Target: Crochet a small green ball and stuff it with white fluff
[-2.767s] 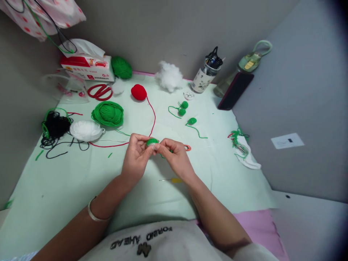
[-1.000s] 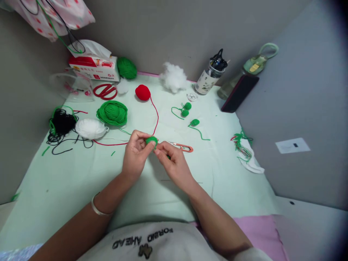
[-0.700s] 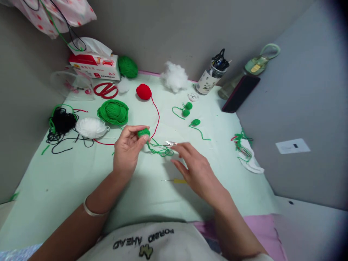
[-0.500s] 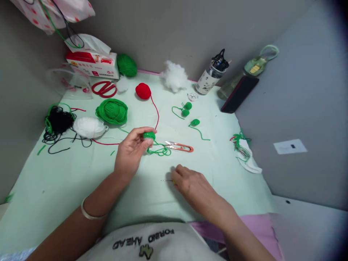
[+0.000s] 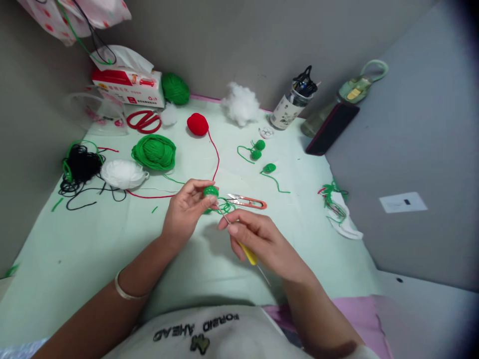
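Observation:
My left hand [image 5: 189,209] pinches a small green crocheted piece [image 5: 211,191] between thumb and fingers. Loops of green yarn [image 5: 226,205] trail from it onto the table. My right hand [image 5: 258,237] is closed around a crochet hook [image 5: 247,253] with a yellow handle and thin metal at both ends. Its upper tip reaches to the crocheted piece beside my left thumb; whether it is inside a stitch is too small to tell. Just beyond my hands lie orange thread snips [image 5: 249,201].
Behind the left hand are a green yarn skein [image 5: 154,152], a red yarn ball [image 5: 197,124], white yarn [image 5: 124,174] and red scissors [image 5: 144,121]. Small green crocheted balls [image 5: 269,168] and white stuffing [image 5: 241,104] lie farther back. A phone [image 5: 332,129] leans at the right.
My right hand has lifted the crochet hook from the tabletop and brought it up and left to the green piece. My left hand has shifted slightly right, still holding the piece.

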`<state>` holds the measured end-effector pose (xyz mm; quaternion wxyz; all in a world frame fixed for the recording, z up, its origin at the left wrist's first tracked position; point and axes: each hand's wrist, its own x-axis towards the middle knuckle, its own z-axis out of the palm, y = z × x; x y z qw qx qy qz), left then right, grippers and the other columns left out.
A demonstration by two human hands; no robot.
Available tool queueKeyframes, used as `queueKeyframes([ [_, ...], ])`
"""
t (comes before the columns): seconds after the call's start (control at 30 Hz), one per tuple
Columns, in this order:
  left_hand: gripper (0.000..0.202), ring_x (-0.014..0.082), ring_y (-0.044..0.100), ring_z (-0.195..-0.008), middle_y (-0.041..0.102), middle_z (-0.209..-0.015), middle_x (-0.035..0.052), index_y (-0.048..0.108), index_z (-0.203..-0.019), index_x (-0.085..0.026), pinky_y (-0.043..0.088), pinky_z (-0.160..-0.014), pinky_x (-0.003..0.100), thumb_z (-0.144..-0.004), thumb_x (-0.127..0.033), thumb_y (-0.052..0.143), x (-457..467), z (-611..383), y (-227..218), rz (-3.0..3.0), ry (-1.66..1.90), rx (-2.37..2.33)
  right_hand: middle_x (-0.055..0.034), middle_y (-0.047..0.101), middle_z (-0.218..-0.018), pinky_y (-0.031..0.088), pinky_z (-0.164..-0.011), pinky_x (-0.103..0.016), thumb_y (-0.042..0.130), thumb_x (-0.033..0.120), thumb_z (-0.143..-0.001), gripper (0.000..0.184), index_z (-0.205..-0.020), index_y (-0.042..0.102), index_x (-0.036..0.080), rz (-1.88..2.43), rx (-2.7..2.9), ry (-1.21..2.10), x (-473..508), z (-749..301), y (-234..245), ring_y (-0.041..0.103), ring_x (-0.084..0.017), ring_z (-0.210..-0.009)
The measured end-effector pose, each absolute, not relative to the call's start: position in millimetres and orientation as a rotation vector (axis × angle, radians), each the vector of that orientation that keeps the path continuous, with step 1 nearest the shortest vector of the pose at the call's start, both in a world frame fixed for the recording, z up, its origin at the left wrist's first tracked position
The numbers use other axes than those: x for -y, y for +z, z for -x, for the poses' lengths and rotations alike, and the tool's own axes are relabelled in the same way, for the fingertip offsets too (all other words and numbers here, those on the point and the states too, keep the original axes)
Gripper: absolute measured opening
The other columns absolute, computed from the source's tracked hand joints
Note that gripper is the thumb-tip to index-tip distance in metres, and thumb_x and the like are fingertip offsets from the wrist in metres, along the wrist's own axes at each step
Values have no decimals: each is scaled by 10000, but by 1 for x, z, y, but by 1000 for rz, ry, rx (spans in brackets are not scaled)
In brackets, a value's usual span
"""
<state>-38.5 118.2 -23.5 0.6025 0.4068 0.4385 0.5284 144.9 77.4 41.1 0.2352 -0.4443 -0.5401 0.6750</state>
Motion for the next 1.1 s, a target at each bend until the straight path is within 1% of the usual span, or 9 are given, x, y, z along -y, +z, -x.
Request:
queueKeyframes([
  [0.07, 331, 137, 686, -704, 710, -860, 11, 700, -1050, -171, 586, -678, 271, -760, -261, 833, -119, 39, -25, -960, 1219, -1024, 89, 496, -512, 277, -486, -226, 528, 399, -1025, 235, -1043, 648, 197, 1172, 1309, 1889, -84, -138, 36, 354, -80, -453],
  [0.13, 320, 143, 683, -743, 708, -851, 14, 712, -1049, -173, 573, -679, 260, -760, -245, 830, -119, 39, -27, -969, 1226, -1036, 91, 474, -473, 259, -486, -227, 545, 346, -1007, 209, -987, 678, 186, 1155, 1198, 1912, -91, -132, 30, 326, -74, -437],
  [0.3, 294, 148, 680, -815, 716, -886, 24, 723, -1039, -175, 558, -705, 250, -766, -225, 819, -119, 39, -31, -974, 1249, -1075, 88, 438, -440, 220, -470, -226, 555, 287, -978, 200, -953, 712, 165, 1099, 997, 1978, -100, -128, 15, 290, -70, -430],
  [0.43, 295, 148, 682, -808, 721, -882, 26, 723, -1048, -174, 562, -704, 252, -773, -227, 816, -119, 39, -33, -981, 1247, -1082, 85, 441, -440, 217, -444, -218, 582, 306, -963, 201, -931, 712, 155, 1050, 901, 2038, -102, -130, 10, 278, -67, -417],
  [0.57, 297, 145, 688, -799, 722, -888, 27, 711, -1052, -171, 580, -720, 264, -780, -237, 810, -118, 38, -33, -992, 1263, -1083, 113, 366, -436, 157, -405, -206, 627, 310, -935, 159, -886, 673, 166, 960, 707, 2173, -104, -130, 9, 169, -59, -406],
  [0.67, 308, 139, 685, -750, 728, -889, 30, 696, -1065, -165, 590, -707, 274, -786, -244, 799, -117, 36, -29, -1006, 1278, -1095, 131, 328, -435, 127, -397, -195, 690, 381, -911, 208, -869, 626, 187, 922, 612, 2221, -104, -129, 7, 121, -52, -413],
  [0.8, 304, 136, 685, -745, 745, -906, 37, 698, -1058, -162, 595, -711, 269, -777, -225, 794, -115, 35, -25, -1041, 1293, -1143, 137, 334, -412, 122, -389, -189, 733, 353, -870, 221, -820, 583, 198, 952, 593, 2219, -103, -128, 5, 120, -42, -391],
  [0.97, 295, 142, 693, -814, 752, -953, 43, 722, -1050, -174, 581, -781, 260, -767, -208, 799, -113, 36, -28, -1099, 1291, -1213, 115, 420, -438, 143, -385, -185, 677, 282, -871, 147, -804, 597, 178, 1003, 612, 2172, -102, -125, 5, 178, -33, -369],
  [1.1, 285, 151, 699, -834, 754, -968, 47, 720, -1055, -184, 582, -811, 270, -782, -224, 794, -114, 36, -29, -1126, 1280, -1241, 121, 389, -452, 183, -403, -167, 677, 317, -901, 192, -802, 597, 172, 983, 590, 2167, -101, -122, 4, 221, -32, -388],
])
